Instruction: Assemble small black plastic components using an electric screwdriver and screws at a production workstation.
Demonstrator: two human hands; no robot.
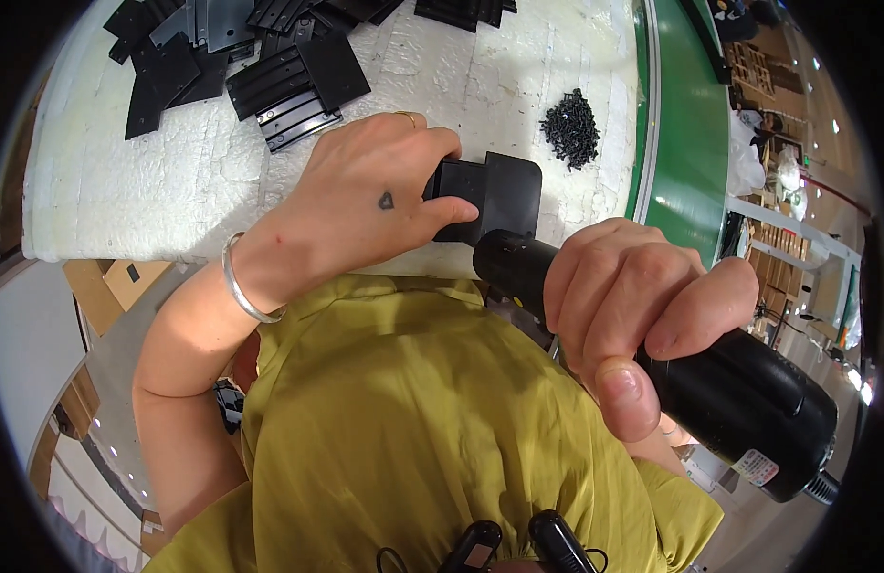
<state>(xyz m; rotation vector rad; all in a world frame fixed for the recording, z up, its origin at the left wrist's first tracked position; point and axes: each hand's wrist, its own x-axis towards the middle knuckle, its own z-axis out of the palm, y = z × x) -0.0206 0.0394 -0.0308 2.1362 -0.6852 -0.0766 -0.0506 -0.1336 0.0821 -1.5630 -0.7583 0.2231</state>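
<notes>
My left hand (375,186) grips a black flat bracket (512,194) by its left part, thumb on top, near the front edge of the white-covered table. My right hand (642,306) is wrapped round a black cylindrical power screwdriver (747,401), held tilted. The driver's nose is right at the bracket's near edge; its bit and any screw there are hard to make out. Beyond the bracket to the right lies a pile of small black screws (570,130).
Several black plates and ribbed pieces (299,81) lie heaped at the far left, with more ribbed pieces (461,11) at the far edge. A green surface (688,124) runs along the table's right side. A cardboard box (132,286) is at the lower left.
</notes>
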